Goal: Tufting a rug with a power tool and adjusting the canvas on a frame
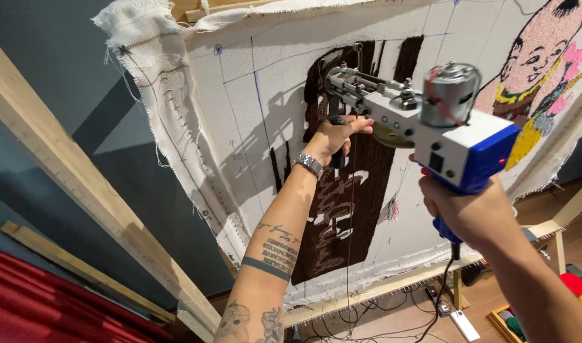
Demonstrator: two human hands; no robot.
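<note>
White backing cloth [240, 114] is stretched over a wooden frame [81, 190], its loose frayed edge folded over the top left corner. Blue ruled lines and small blue marks run across the bare fabric, too small to make out. A dark brown tufted patch [342, 209] fills the middle of the cloth, with pale shapes left open inside it. At the upper right sits a tufted figure [545, 57] in pink, yellow and green.

The tufting gun [424, 121] is held up against the cloth, its metal nose at the top of the brown patch. Its body is white and grey with a silver motor on top and a blue rear housing and grip. The left hand [334, 136], with a metal watch on the wrist, is clenched around the black front handle under the nose. The right hand [472, 213] is wrapped tight around the blue rear grip, and a black cable [440, 292] drops from below it.

Below the frame, more cables lie on the wooden floor beside a small white rectangular device [464, 325]. Red fabric [36, 305] shows at the lower left.
</note>
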